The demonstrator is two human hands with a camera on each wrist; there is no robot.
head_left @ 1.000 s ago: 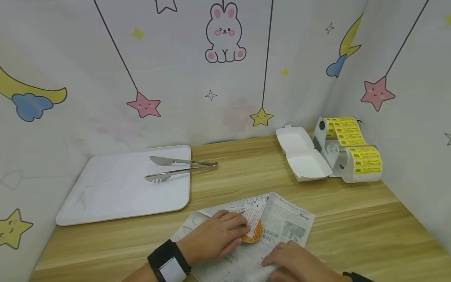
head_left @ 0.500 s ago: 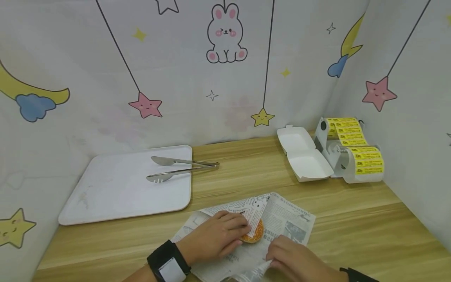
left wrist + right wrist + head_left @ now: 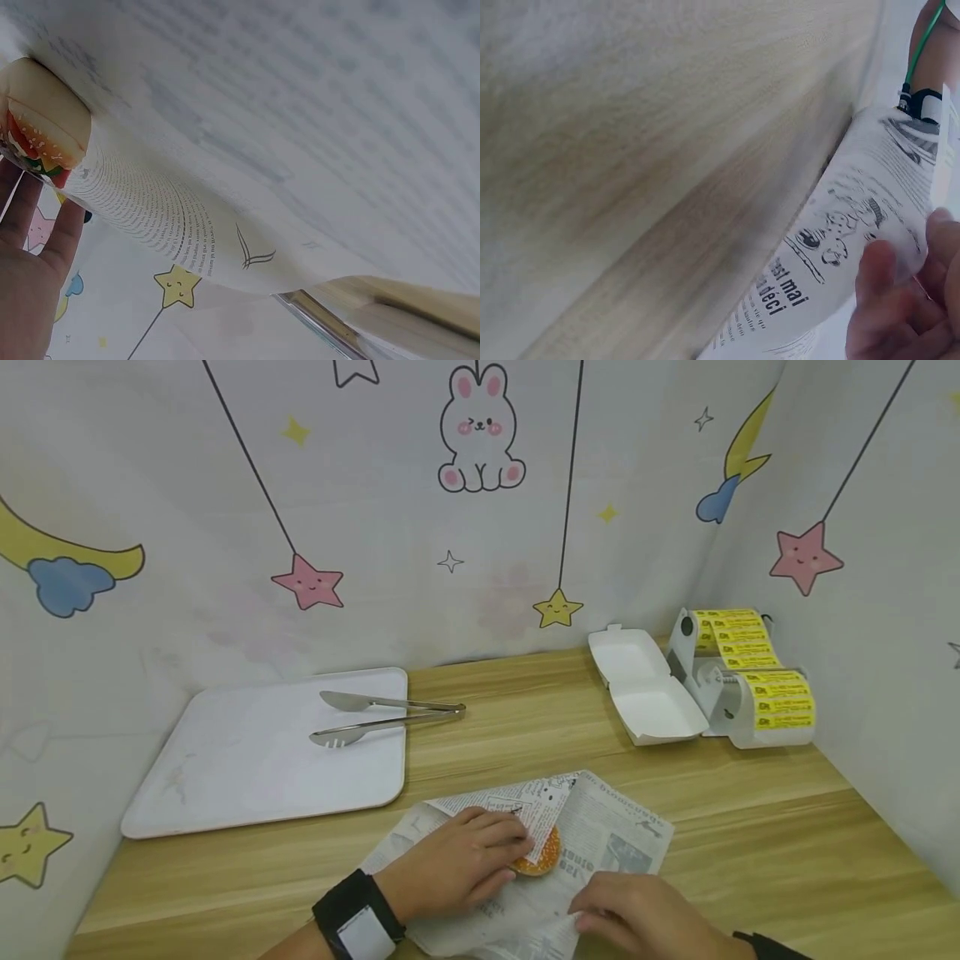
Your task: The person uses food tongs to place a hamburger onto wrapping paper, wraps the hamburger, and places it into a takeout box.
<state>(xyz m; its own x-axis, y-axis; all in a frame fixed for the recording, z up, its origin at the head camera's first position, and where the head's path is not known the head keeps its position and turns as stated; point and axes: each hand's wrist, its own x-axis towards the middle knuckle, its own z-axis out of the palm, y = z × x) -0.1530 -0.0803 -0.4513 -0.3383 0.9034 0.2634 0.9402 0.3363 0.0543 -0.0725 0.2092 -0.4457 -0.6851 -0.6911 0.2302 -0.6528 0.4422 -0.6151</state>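
Note:
A burger with a sesame-seeded bun (image 3: 547,852) lies on a sheet of newsprint-patterned wrapping paper (image 3: 525,906), and one paper flap is folded over part of it. My left hand (image 3: 457,860) rests on that flap, fingers extended and pressing it against the burger. In the left wrist view, the burger's filling (image 3: 34,146) shows beside the fingertips. At the near right edge of the sheet, my right hand (image 3: 637,910) pinches the paper between thumb and fingers. The right wrist view shows the printed paper (image 3: 825,247) bending up at that hand (image 3: 907,300).
A white tray (image 3: 255,768) stands at the left, with metal tongs (image 3: 390,718) lying across its right edge. Behind the paper on the right are an open white clamshell box (image 3: 652,697) and a dispenser (image 3: 742,681) with yellow label rolls. Patterned curtains enclose the wooden table (image 3: 757,827).
My right hand has taken hold of the paper's near right edge and shifted it slightly. My left hand has stayed on the folded flap.

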